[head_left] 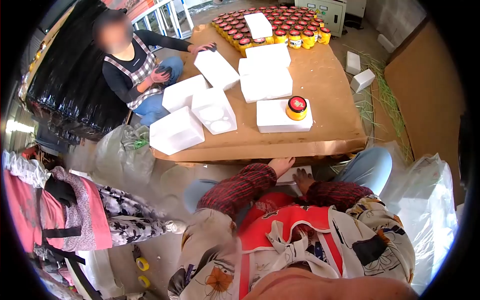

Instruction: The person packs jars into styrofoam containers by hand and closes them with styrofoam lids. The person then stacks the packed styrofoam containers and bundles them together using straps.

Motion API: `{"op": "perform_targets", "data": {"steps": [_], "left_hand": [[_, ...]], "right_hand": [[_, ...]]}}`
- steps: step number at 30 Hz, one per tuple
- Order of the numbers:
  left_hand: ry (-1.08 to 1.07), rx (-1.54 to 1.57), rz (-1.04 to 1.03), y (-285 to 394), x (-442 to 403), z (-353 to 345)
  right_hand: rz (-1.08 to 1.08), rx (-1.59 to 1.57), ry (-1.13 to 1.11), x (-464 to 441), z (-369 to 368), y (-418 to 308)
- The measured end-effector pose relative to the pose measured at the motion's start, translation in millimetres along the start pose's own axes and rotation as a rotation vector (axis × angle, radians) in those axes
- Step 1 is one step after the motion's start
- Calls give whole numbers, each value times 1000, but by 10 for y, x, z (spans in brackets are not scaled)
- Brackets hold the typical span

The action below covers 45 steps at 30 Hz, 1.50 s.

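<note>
Below the near edge of the cardboard-covered table, a white foam box (288, 176) is partly visible between my forearms. My left hand (281, 165) is closed at its far left corner, fingertips partly hidden. Flat on the box's right part lies my right hand (303, 180), fingers spread. On the table (330, 117) in front of me, one yellow jar with a red and black lid (297, 108) stands on a white foam block (272, 120). Several more white foam boxes (176, 131) lie to the left, one with round recesses (216, 117) facing me.
Many yellow jars (295, 39) stand packed at the table's far end, with a foam piece (258, 25) on top. A seated co-worker's gloved hand (202, 47) touches a foam box (216, 69). Another person stands at left. Plastic sheeting (422, 200) hangs at right; tape rolls (143, 264) lie on the floor.
</note>
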<state>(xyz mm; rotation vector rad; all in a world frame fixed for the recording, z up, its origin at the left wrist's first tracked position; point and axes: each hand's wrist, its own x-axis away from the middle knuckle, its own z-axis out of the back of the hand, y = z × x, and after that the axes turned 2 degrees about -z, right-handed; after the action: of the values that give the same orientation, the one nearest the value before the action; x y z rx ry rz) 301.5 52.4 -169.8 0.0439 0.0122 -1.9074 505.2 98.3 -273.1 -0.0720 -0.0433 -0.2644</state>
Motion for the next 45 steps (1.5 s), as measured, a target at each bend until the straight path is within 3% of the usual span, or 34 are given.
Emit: {"op": "perform_targets", "data": {"steps": [3,5,6,8,9,10,11,12,14,15,16,17,19,21,24,28,30,31,33,34,35,36,37,39,42,43,45], "left_hand": [[77,-156,-31,57,48,203],[53,-41,-33,95,75,498],[54,-43,-32,127,89,660],[8,406,110,233,132,977],[-2,465,131,267,140,1107],[-36,512,202,334,114,1318],[28,537,200,343,104,1500],[96,556,201,316,78,1674],[135,585,365,245,23,2049],[317,626,389,155,13,2117],[563,510,347,24,-30,2148],[572,487,410,-104,-67,2208],[641,355,477,-410,-134,2280],[681,256,535,-682,-207,2169],[543,299,615,-918,-302,1896],[397,289,563,-1102,-425,1400],[383,320,564,-1180,-474,1246],[328,322,566,-1199,-490,1265],[325,297,565,-1208,-530,1199],[323,264,555,-1206,-568,1155],[298,294,534,-1340,-622,984],[228,263,602,-1436,-741,810],[337,345,574,-1361,-680,859],[47,321,600,-1355,-662,1061],[378,537,529,-1421,-551,999],[387,874,601,-1582,-520,825],[670,1687,628,-1729,-362,738]], "right_hand": [[-75,59,80,-20,-6,24],[-104,-95,-174,-110,150,60],[-103,-93,-173,-152,209,74],[-173,-279,-334,-174,282,72],[-190,-285,-341,-168,277,84],[-196,-389,-206,-165,179,126],[-206,-488,-64,-137,60,170],[-229,-485,-62,-121,-53,205],[-255,4,11,-221,-289,171],[-244,0,24,-255,-406,143],[-372,-103,-1,-234,-570,132],[-490,-204,-23,-251,-656,113],[-333,-142,-249,-284,-467,77],[-230,-30,-16,-236,-348,-85],[-78,-181,-182,-197,759,-287],[33,-422,-203,-147,1716,-152],[-8,-644,-249,-112,2207,34],[52,-701,-122,-62,2233,214],[98,-856,-91,-90,2850,549],[-48,-1124,-127,-62,3074,695],[-243,-1002,-65,-77,3400,769],[-178,-946,136,-166,3544,852],[-124,-862,336,-256,3686,935],[-184,-514,582,-519,3652,1082],[-282,-268,846,-981,3370,1152],[-259,-172,797,-1078,3217,1140],[-199,-2,678,-1207,2875,1128]]}}
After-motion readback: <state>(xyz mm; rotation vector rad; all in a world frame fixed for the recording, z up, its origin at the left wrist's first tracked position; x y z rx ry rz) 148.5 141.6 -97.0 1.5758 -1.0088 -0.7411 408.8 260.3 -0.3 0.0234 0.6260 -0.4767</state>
